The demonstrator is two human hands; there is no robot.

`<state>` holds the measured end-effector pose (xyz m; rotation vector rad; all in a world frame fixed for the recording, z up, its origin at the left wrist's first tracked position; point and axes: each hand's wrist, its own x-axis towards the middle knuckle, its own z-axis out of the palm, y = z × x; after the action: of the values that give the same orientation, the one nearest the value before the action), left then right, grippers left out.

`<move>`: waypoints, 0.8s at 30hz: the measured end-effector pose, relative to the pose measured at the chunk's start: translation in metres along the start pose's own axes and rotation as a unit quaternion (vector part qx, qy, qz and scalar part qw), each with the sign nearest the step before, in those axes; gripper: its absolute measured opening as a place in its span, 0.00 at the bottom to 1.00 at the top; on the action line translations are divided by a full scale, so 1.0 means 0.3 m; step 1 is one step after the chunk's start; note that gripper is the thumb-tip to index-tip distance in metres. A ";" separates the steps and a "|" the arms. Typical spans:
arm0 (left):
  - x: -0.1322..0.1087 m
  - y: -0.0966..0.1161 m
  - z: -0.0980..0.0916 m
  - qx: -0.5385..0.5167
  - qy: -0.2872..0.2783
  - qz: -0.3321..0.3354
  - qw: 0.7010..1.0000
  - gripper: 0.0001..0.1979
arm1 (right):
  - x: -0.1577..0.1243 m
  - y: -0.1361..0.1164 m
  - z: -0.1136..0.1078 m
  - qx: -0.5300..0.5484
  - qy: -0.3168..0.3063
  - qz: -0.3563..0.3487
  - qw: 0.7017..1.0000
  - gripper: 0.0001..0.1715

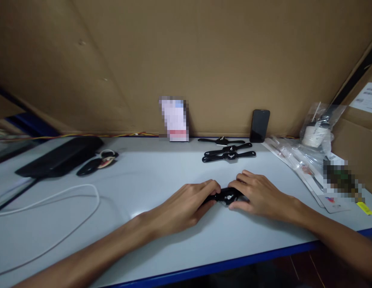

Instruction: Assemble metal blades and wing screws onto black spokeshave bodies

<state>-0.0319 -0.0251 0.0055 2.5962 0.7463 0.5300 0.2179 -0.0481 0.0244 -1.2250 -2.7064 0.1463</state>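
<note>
A glossy black watch (226, 196) lies low over the tabletop between my two hands, its face partly lit by reflections. My left hand (200, 198) pinches the left strap end between thumb and fingers. From the other side my right hand (254, 194) is closed around the right part, and its fingers hide much of that strap. Just behind my hands, three more black watches (229, 155) lie flat in a loose stack of rows, straps stretched out sideways.
A lit phone (178, 122) and a dark phone (260, 126) lean on the cardboard wall (198, 60). Plastic packets (308, 180) and a bagged white cup (314, 134) stand at right. At left are a black case (59, 158), keys (107, 158) and a white cable (97, 196).
</note>
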 end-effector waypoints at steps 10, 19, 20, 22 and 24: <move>-0.001 -0.001 -0.001 -0.005 -0.009 -0.006 1.000 0.06 | -0.002 0.014 -0.012 0.035 -0.017 -0.001 0.999 0.23; -0.001 0.003 -0.006 -0.018 -0.011 -0.004 1.000 0.06 | -0.020 0.018 -0.051 0.127 0.038 -0.018 0.991 0.07; -0.001 0.002 -0.005 -0.018 -0.010 -0.003 1.000 0.06 | -0.021 0.012 -0.052 0.124 0.040 -0.025 0.991 0.05; -0.001 0.000 -0.003 -0.020 -0.011 -0.002 1.000 0.07 | -0.021 0.002 -0.051 0.112 0.032 -0.035 0.993 0.07; -0.002 -0.003 0.000 -0.020 -0.013 -0.004 1.000 0.07 | -0.020 -0.005 -0.049 0.112 0.024 -0.042 0.993 0.09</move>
<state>-0.0329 -0.0247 0.0049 2.5564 0.7300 0.5021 0.2233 -0.0533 0.0383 -1.0365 -2.6093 0.3910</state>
